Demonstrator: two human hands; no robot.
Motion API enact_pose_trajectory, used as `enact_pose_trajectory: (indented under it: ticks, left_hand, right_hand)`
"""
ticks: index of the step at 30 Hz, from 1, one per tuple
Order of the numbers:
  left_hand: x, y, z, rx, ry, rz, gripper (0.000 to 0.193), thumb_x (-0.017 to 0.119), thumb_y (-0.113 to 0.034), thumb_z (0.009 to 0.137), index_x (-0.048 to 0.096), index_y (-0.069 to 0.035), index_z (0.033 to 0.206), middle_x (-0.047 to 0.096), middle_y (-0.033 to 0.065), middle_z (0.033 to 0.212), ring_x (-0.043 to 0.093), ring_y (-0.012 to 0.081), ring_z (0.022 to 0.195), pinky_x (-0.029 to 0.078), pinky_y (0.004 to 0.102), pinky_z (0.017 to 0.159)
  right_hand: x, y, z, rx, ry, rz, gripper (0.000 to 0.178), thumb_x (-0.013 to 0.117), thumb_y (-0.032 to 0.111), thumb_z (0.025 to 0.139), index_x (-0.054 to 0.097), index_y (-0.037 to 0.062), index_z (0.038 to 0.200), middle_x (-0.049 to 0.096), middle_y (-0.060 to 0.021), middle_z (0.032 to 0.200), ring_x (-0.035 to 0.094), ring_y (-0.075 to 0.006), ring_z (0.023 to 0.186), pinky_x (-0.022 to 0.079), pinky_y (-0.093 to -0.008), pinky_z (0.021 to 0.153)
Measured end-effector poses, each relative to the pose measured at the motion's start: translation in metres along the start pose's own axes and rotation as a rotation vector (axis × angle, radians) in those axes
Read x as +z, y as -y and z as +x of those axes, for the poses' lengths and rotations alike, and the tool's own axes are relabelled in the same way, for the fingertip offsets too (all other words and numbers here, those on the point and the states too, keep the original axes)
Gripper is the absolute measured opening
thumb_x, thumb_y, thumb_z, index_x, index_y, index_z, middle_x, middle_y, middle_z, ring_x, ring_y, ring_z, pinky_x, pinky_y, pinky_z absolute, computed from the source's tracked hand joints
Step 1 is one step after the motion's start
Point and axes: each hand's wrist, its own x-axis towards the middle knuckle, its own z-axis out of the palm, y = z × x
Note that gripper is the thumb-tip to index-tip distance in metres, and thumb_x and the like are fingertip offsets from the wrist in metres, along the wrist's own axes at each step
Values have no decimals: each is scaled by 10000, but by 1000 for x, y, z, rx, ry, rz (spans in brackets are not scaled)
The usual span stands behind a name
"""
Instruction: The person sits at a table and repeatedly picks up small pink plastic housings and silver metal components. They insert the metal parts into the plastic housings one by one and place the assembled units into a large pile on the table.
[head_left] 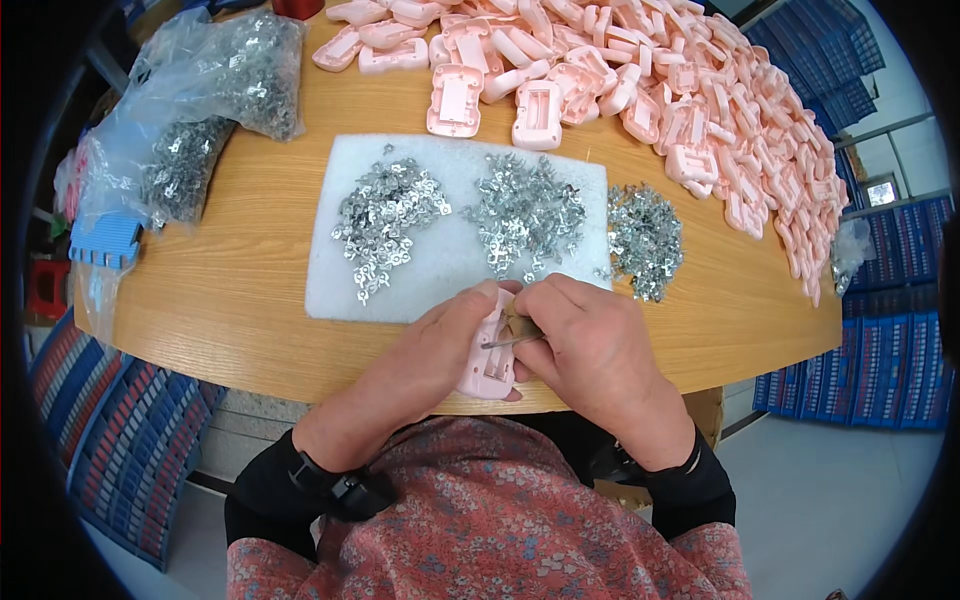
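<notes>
My left hand [438,342] is closed round a pale pink plastic shell [486,384] at the table's near edge. Its battery-type recess faces up. My right hand [598,338] grips a pair of metal tweezers [513,341], whose tips reach into the shell's recess. Whether the tips hold a small part is too fine to tell. Just beyond my hands lies a white foam sheet [458,300]. On it are two heaps of small metal contact pieces, one at the left [385,222] and one at the right [527,212]. A third metal heap [645,240] lies off the sheet's right edge.
A large pile of pink shells [690,110] covers the table's far and right side. At the far left stand clear bags of metal parts [255,75] beside a blue ridged block [105,240]. Blue racks [130,450] stand on the floor on both sides of the wooden table [230,290].
</notes>
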Motion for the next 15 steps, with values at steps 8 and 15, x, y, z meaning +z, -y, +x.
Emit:
enact_pose_trajectory:
  ticks: [8,15]
  left_hand:
    - [4,6,3,93,16,189,518,340,-449,1080,459,-44,1379,659,100,996,686,186,781,569,309,666]
    - [1,-3,-3,47,29,73,585,306,-468,1080,355,-40,1476,670,140,1016,703,239,775,574,329,681]
  right_hand:
    - [-11,10,5,87,143,-83,212,684,98,789,636,40,987,629,-123,845,659,-327,775,531,-428,666]
    - [-5,-9,-4,281,9,382,195,697,98,873,635,23,1042,638,-90,853,631,-175,682,504,-302,619]
